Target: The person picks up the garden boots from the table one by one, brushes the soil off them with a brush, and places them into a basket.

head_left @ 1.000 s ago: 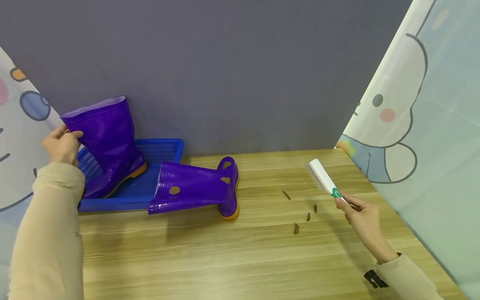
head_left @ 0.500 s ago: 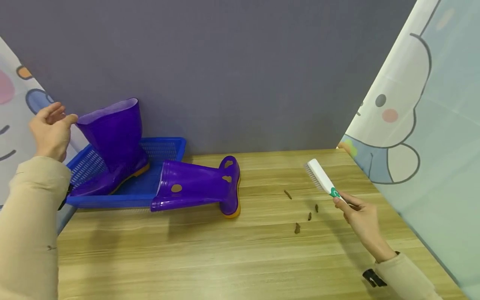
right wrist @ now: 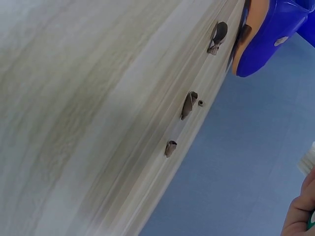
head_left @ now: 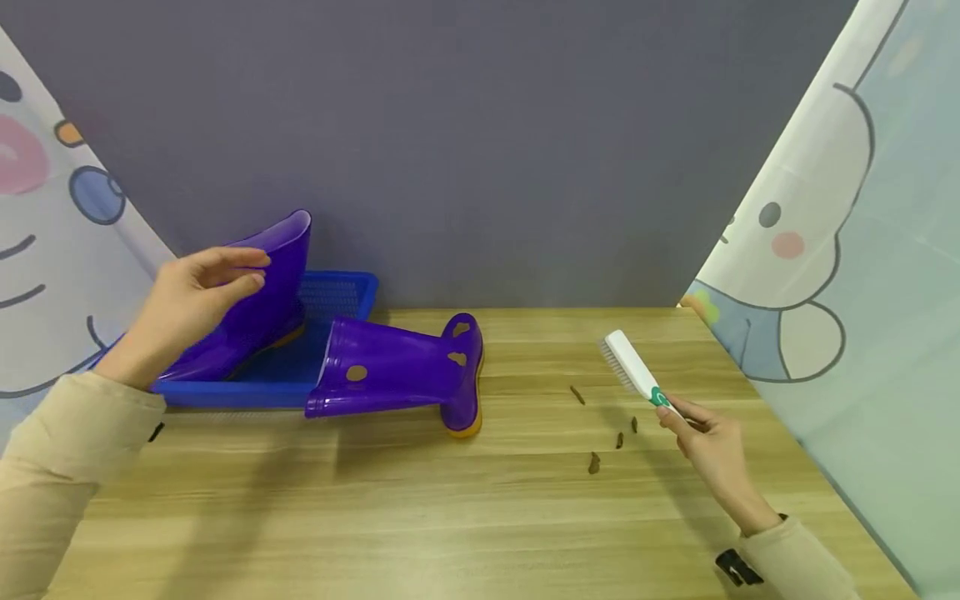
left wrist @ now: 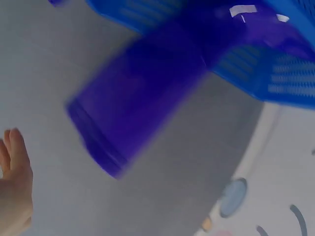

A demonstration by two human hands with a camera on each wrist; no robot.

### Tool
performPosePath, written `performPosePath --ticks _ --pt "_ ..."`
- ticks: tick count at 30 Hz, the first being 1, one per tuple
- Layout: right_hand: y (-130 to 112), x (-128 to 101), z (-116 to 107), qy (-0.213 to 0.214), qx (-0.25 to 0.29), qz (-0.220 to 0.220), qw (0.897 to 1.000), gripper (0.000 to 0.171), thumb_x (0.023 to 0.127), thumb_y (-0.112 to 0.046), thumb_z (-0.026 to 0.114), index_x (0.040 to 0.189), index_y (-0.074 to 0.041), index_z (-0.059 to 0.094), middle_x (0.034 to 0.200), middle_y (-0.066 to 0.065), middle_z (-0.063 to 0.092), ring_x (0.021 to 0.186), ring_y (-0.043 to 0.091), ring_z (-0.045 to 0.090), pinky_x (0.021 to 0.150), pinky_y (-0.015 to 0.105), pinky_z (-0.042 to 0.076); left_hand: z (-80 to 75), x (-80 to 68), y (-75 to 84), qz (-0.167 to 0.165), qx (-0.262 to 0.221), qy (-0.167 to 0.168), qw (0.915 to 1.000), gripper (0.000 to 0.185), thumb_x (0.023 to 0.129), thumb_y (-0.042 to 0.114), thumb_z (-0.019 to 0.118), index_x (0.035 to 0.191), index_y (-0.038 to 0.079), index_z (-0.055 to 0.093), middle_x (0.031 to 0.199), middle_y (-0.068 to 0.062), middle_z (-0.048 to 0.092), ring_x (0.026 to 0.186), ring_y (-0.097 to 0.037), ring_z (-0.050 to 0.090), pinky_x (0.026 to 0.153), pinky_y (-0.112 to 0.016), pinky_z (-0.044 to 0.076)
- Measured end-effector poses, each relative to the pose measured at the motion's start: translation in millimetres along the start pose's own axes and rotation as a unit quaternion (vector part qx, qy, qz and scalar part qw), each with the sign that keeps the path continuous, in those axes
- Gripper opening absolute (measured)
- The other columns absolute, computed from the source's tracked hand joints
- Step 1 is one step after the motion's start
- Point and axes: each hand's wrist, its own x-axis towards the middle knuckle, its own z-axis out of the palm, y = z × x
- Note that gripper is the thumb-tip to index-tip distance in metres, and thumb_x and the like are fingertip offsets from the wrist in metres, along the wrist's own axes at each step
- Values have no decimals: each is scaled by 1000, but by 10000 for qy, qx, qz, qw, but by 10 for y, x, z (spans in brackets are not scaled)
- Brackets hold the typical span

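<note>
A purple rain boot stands in the blue basket at the left, its shaft leaning to the right. My left hand is raised in front of it in the head view, fingers extended and holding nothing. The left wrist view shows the hand apart from the boot. A second purple boot, with brown patches on it, lies on its side right of the basket. My right hand grips the handle of a white and green brush above the table, bristles facing left.
Several small brown bits lie on the wooden table between the lying boot and the brush. A grey panel stands behind, and printed cartoon sheets flank both sides.
My left hand has let go of the basket boot's top edge and moved right, in front of it. The boot's shaft now leans further right. The right hand still holds the brush, slightly lower.
</note>
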Motion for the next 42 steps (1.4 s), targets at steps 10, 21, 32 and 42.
performPosePath --ticks 10,21,32,42 --pt "-16 82 -26 -89 -91 -161 9998 33 87 -28 63 115 -10 64 67 -17 61 39 0 31 34 27 29 367 -559 -150 432 302 -417 9977 24 89 18 60 109 6 64 98 20 64 84 15 56 69 -5 46" --pt "1 86 17 -171 -124 -150 9997 39 87 -27 63 118 -3 61 64 -14 59 38 1 28 34 27 29 720 -963 -396 -863 1074 -864 9867 55 89 50 52 119 5 59 108 -17 66 98 -31 63 72 -40 52" --pt "-23 65 -8 -301 -204 -32 9993 48 87 -32 62 122 0 57 63 -11 57 38 2 27 35 27 29 1081 -739 -276 -1749 -454 -787 9804 76 84 55 55 134 -2 43 123 -23 56 102 -30 62 87 -42 49" --pt "37 -41 -84 -90 -136 105 9998 38 87 -29 63 118 -7 62 54 -10 46 38 2 26 34 28 27 1192 -527 15 -1484 -914 -362 9840 64 85 48 59 136 12 45 124 -14 58 107 -18 56 76 -21 47"
